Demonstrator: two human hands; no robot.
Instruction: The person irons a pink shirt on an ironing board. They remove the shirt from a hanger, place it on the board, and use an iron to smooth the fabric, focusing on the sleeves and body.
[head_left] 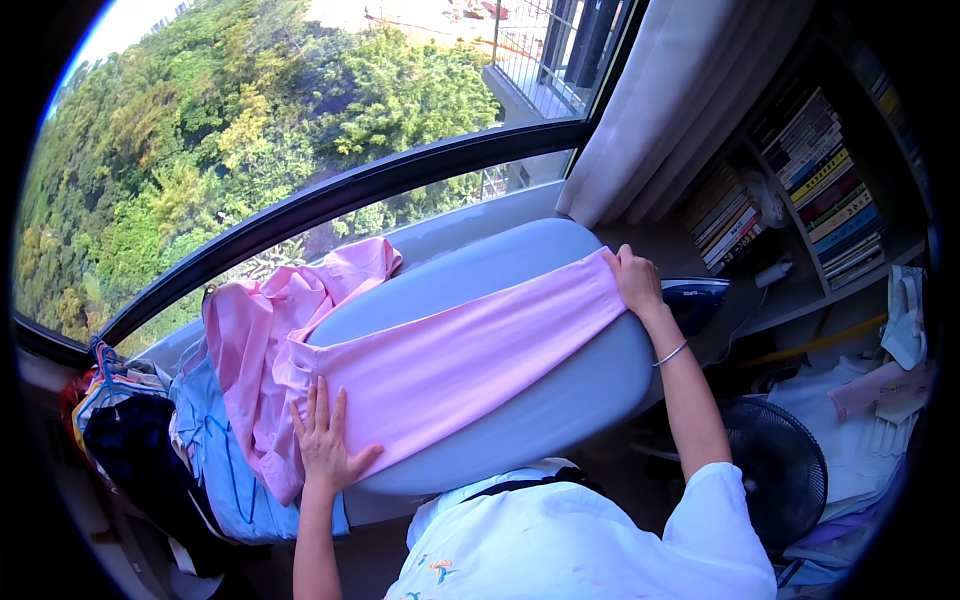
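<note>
over by the window [330, 130], a pink garment [470, 360], probably a shirt though the bunched part is hard to read, lies stretched across the blue-grey ironing board [490, 265], its crumpled rest heaped at the left end. the person's left hand [328, 447] rests flat on it, fingers spread and released; the right hand [633, 280] grasps its right end in the fingers, near a dark blue iron [695, 291].

White lettering on dark blue iron [693, 292]; print on book spines [832, 195] too small to read.
</note>
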